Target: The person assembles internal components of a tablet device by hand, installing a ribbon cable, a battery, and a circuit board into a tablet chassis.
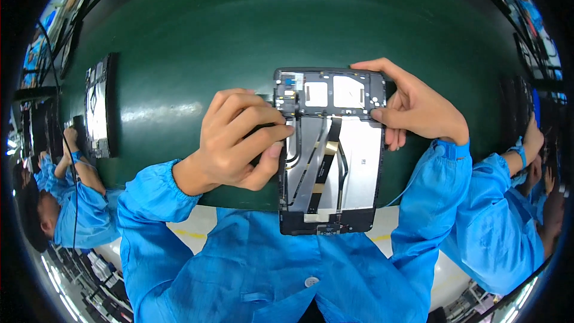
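An opened tablet (365, 161) is held upright in front of my chest, its inner side showing. Silver plates, a dark flat ribbon cable (323, 170) and thin black wires run down it, with a black-framed board section at the top. My right hand (418, 104) grips its upper right edge, thumb on the inner face and other fingers behind or along the rim. At the left edge, my left hand (239, 140) is closed, bent fingertips and thumb against the tablet beside the upper board section. Whether anything small sits between those fingertips is hidden.
A dark green table (179, 36) spreads beneath. Another opened tablet (97, 106) lies at the left. Co-workers in blue sleeves sit on both sides, one hand (70, 139) at left and another hand (533, 137) at right. A black cable (58, 84) hangs at the left.
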`<state>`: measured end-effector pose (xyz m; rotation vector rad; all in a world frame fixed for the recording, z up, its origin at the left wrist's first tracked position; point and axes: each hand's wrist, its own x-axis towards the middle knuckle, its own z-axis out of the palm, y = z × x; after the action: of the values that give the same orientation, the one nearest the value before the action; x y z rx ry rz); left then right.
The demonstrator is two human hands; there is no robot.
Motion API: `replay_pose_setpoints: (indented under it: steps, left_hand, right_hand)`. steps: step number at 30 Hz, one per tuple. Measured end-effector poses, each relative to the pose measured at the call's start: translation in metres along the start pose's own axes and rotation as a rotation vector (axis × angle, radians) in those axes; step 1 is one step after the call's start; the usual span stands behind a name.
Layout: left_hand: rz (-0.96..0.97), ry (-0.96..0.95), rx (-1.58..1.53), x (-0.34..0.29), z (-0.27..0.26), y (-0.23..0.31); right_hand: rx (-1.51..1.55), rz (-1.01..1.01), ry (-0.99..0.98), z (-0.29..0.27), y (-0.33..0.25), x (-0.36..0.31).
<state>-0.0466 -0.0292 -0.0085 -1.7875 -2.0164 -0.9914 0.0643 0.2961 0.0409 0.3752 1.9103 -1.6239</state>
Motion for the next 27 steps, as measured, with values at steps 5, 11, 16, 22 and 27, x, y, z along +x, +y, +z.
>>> replay_pose_setpoints:
  steps: [5,11,16,22,27]
  left_hand:
    - [0.037,-0.006,0.02,-0.01,0.002,-0.006]
    - [0.082,0.066,0.002,-0.014,-0.001,-0.009]
    - [0.12,0.125,-0.05,-0.011,0.005,-0.008]
    - [0.158,0.143,-0.098,-0.011,0.015,-0.006]
    - [0.206,0.179,-0.109,-0.011,0.015,-0.007]
  right_hand:
    - [-0.176,-0.106,0.153,0.008,-0.005,-0.005]
    - [-0.491,-0.349,0.288,0.017,-0.006,0.002]
    - [-0.733,-0.382,0.489,0.043,-0.009,0.008]
    - [-0.814,-0.325,0.555,0.06,-0.012,0.005]
    - [-0.869,-0.488,0.56,0.054,-0.002,0.008]
